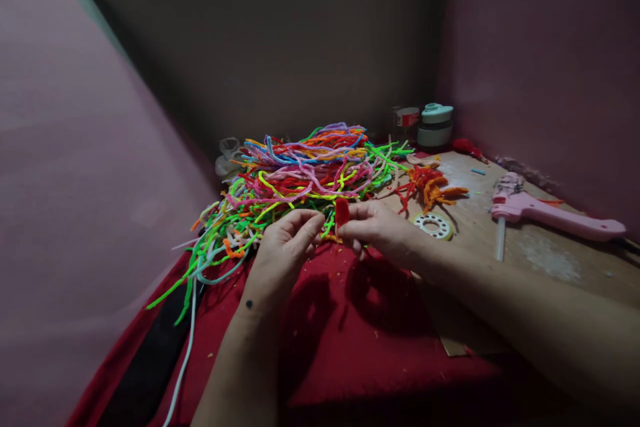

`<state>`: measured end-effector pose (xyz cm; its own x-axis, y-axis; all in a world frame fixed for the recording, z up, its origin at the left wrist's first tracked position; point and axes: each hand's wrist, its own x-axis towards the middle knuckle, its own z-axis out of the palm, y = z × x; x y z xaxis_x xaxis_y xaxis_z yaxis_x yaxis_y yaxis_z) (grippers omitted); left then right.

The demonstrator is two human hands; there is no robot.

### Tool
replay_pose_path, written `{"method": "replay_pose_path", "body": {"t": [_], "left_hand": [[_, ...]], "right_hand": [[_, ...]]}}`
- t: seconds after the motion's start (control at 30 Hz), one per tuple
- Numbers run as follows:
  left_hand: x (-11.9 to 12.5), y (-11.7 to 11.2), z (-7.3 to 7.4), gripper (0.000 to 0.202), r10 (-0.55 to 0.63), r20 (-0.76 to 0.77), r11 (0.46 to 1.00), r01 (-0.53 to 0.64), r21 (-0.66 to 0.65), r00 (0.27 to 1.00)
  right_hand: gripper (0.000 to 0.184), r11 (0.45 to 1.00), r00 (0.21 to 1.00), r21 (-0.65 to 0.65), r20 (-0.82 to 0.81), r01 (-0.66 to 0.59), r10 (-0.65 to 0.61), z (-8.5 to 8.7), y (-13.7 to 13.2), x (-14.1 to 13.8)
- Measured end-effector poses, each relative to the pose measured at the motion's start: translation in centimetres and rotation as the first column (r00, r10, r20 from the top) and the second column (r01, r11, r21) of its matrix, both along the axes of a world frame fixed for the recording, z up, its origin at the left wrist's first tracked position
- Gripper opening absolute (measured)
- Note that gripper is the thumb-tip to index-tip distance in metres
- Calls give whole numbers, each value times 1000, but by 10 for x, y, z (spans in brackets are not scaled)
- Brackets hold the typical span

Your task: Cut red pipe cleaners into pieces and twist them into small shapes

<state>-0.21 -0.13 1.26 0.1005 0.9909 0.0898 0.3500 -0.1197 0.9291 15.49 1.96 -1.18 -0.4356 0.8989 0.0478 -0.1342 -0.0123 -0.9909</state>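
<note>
My right hand pinches a short, fuzzy red pipe cleaner piece, which stands up above the fingertips and looks folded or looped. Just to its left, my left hand has thumb and forefinger pressed together. Whatever might be between those fingertips is too small to see. A small gap separates the two hands, held above a red cloth. Right behind them lies a big tangled heap of pipe cleaners in many colours.
On the board at right lie a pink glue gun, a tape roll and orange pipe cleaner pieces. A pale green container stands at the back. A white cable runs along the left, and walls close in both sides.
</note>
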Motion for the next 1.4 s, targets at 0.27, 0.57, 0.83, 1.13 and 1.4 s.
{"method": "replay_pose_path", "body": {"t": [0.27,0.57,0.83,1.13,1.4], "left_hand": [[5,-3,-6,18,6,100,995,-17,100,995],[6,-1,-8,17,25,136,995,-38,94,990],[7,-3,-10,16,68,-74,980,-52,193,995],[7,-3,-9,16,71,-236,970,-12,244,969],[8,-2,-12,17,114,-264,960,-38,276,958]], "right_hand": [[6,977,979,-120,75,-178,188,-1,-11,-6],[7,986,989,-88,-45,-143,139,-9,-5,-5],[21,995,995,-38,30,-95,96,-7,-8,-4],[14,999,994,-51,108,-1,7,0,-12,-5],[18,999,984,-29,175,-26,31,4,-15,-5]]}}
